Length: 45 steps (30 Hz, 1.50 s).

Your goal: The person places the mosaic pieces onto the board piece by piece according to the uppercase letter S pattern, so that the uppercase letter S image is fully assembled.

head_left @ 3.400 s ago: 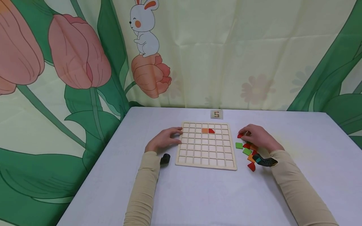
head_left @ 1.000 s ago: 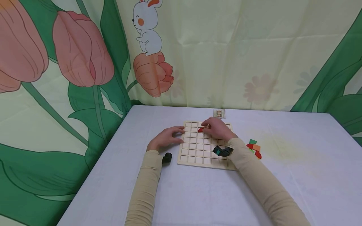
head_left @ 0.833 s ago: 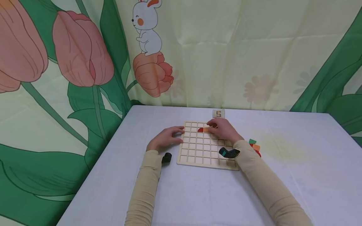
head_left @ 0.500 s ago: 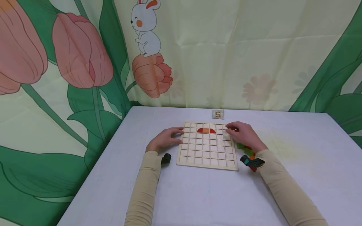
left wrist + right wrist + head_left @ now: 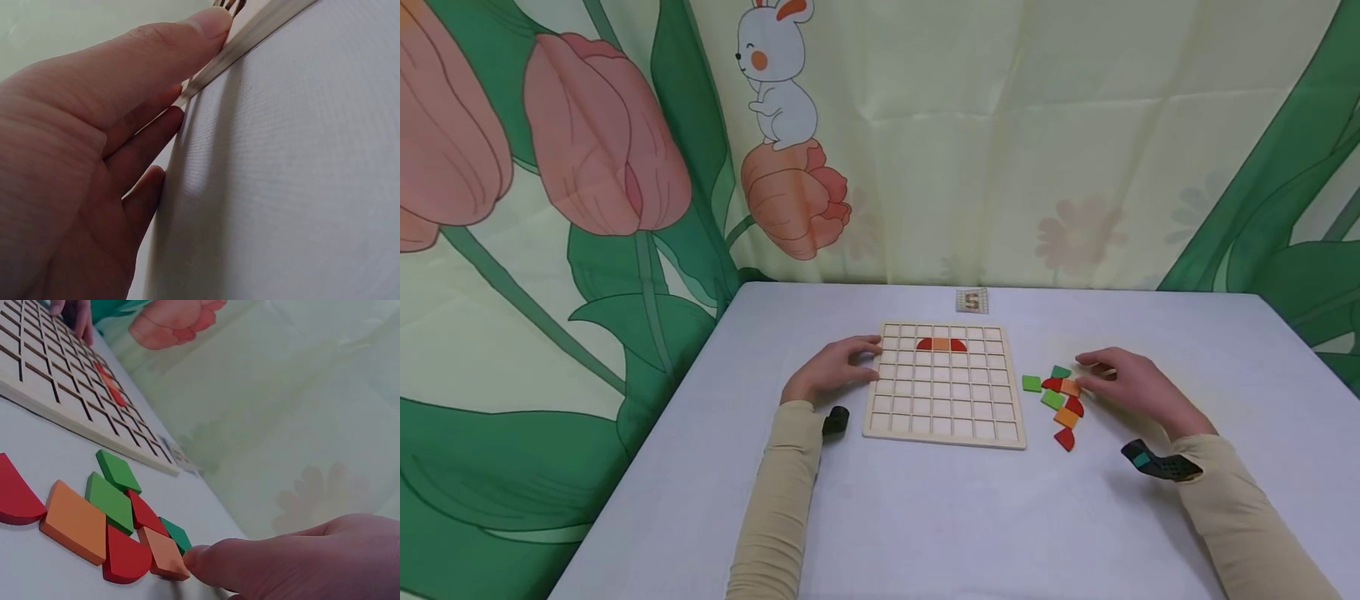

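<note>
My left hand [image 5: 835, 368] rests at the left edge of a wooden grid board [image 5: 946, 442], thumb on its rim and fingers loosely extended along the side. On the board, an orange square [image 5: 941, 345] sits between two red quarter-round pieces, left [image 5: 925, 344] and right [image 5: 958, 345], in one row. My right hand [image 5: 1138, 387] hovers beside the loose pieces, fingers relaxed and holding nothing. In the right wrist view its thumb tip comes right up to a light orange square [image 5: 164, 553] and a dark green piece [image 5: 176, 534].
Right of the board lie two light green squares, left [image 5: 1032, 383] and right [image 5: 1053, 400], another orange square [image 5: 1066, 418] and several red quarter-rounds [image 5: 1065, 439]. A small patterned card [image 5: 972, 301] lies behind the board. A printed curtain [image 5: 1075, 167] hangs behind the table [image 5: 925, 525].
My right hand set a red quarter-round to the right of the orange square, let go, and moved right, back to the loose pieces. My left hand stays at the board's edge.
</note>
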### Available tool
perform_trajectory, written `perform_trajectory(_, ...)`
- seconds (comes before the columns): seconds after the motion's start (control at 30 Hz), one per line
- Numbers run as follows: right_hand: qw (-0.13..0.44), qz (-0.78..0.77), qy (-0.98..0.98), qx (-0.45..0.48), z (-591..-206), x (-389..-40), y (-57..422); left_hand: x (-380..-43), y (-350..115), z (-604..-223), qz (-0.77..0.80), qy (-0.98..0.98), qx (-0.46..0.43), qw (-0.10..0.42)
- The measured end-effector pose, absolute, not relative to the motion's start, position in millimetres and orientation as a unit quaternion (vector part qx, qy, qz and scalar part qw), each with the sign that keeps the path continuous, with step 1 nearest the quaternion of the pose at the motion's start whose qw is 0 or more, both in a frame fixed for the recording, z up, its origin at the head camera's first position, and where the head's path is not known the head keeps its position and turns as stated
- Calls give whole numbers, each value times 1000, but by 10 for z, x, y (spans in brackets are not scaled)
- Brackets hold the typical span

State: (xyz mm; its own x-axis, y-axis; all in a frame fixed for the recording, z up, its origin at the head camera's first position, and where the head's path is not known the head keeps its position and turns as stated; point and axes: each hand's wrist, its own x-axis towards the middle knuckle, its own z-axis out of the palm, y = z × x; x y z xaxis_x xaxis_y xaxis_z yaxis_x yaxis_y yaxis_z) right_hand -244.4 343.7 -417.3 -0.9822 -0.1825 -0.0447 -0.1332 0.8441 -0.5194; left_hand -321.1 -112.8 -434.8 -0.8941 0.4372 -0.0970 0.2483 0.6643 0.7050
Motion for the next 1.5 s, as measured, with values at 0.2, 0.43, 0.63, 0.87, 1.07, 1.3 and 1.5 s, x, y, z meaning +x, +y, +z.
perform_trajectory(0.2,42,-266,959,-94,-4154,-2398,3386,-3209,-1133,-4340,367,900,197,130)
perform_trajectory(0.43,35,-277,954,-111,-4137,-2403,3200,-3209,-1127,-4332,367,900,194,130)
perform_trajectory(0.63,37,-260,957,-120,-4177,-2450,3040,-3217,-1127,-4334,363,902,193,131)
perform_trajectory(0.87,29,-245,958,-144,-4228,-2497,2913,-3228,-1126,-4340,362,902,195,131)
perform_trajectory(1.07,14,-242,958,-155,-4241,-2507,2878,-3225,-1129,-4341,363,902,194,131)
perform_trajectory(1.3,4,-240,957,-161,-4251,-2502,2879,-3219,-1126,-4338,364,903,188,133)
perform_trajectory(1.5,-19,-240,957,-161,-4265,-2486,2857,-3206,-1126,-4346,373,898,189,135)
